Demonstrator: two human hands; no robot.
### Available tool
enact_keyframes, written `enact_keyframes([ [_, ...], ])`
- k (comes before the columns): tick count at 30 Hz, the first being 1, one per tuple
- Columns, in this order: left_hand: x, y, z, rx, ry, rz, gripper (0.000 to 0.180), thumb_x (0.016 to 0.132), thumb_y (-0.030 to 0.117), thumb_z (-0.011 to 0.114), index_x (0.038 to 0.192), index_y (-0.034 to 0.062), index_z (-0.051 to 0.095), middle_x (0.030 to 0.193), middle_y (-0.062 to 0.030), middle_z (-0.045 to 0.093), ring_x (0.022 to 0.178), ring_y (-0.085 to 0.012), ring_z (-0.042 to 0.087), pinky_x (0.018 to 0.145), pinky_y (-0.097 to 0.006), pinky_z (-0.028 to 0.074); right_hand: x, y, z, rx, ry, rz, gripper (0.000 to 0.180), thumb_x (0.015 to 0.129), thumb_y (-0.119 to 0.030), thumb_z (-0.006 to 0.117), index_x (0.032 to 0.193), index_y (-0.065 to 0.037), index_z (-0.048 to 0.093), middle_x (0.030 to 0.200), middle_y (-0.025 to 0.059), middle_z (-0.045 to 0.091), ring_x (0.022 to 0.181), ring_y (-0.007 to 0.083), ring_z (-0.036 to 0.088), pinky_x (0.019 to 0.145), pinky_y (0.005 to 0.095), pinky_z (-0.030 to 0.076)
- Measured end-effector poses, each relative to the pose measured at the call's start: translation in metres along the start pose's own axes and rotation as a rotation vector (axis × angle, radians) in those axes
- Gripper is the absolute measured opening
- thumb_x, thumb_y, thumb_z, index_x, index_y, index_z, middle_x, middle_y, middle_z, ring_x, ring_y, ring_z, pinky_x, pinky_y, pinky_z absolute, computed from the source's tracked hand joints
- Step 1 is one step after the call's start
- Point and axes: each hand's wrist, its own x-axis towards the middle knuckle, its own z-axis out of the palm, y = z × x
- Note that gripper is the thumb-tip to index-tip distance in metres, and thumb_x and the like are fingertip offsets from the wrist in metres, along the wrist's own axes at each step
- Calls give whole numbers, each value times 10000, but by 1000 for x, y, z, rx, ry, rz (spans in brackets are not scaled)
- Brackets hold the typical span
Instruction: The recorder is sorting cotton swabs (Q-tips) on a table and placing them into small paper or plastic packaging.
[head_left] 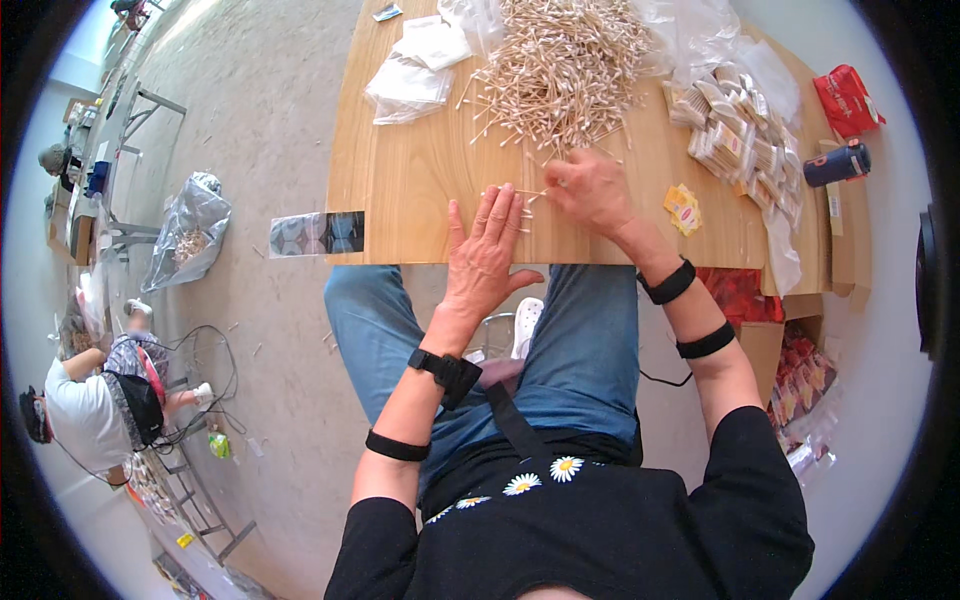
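My left hand (485, 240) lies flat near the table's front edge, fingers stretched out and thumb apart. A few cotton swabs (527, 212) lie beside its fingertips. My right hand (592, 193) is closed just to the right, its fingers pinched at the end of a cotton swab that points toward my left hand. The fingers partly hide what they grip. Beyond both hands spreads a large heap of loose cotton swabs (560, 70), some strays lying at its near edge.
Clear plastic bags (410, 85) lie at the left of the wooden table (400, 190). On the right are packed swab bundles (740, 135), yellow labels (683, 209), a red pouch (848, 100) and a dark blue bottle (838, 163). A person (100, 400) works far left.
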Motion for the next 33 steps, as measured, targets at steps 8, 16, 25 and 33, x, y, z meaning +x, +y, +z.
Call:
enact_keyframes([
  [8, 0, 1, 3, -26, -9, -20, 1170, 599, 528, 832, 1541, 63, 317, 1625, -92, 262, 1518, -251, 212, 1189, -639, 80, -5, 3, 3, -125, 118, 108, 51, 792, -139, 686, 816, -93, 685, 826, 146, 614, 847, 338, 633, 731, 446, 520],
  [16, -17, 3, -8, -13, -35, -34, 1124, 632, 501, 828, 1543, 79, 323, 1634, -94, 243, 1526, -247, 187, 1191, -630, 41, -14, -18, 21, 42, 115, 105, 33, 804, -86, 643, 810, -61, 663, 851, 159, 615, 876, 340, 626, 764, 445, 515],
  [25, -21, 1, -5, -42, -9, -22, 1097, 642, 494, 824, 1542, 99, 336, 1638, -88, 244, 1523, -251, 205, 1182, -641, 62, -13, -13, 25, 26, 77, 31, 29, 802, -67, 618, 809, -54, 644, 827, 154, 602, 863, 345, 621, 755, 452, 509],
  [33, -7, 3, -6, -42, -39, -21, 1099, 635, 508, 822, 1536, 99, 344, 1636, -64, 261, 1526, -238, 199, 1169, -672, 62, -13, -9, 24, 109, 40, 14, 16, 785, -53, 634, 799, -58, 637, 835, 148, 608, 835, 348, 629, 736, 457, 515],
])
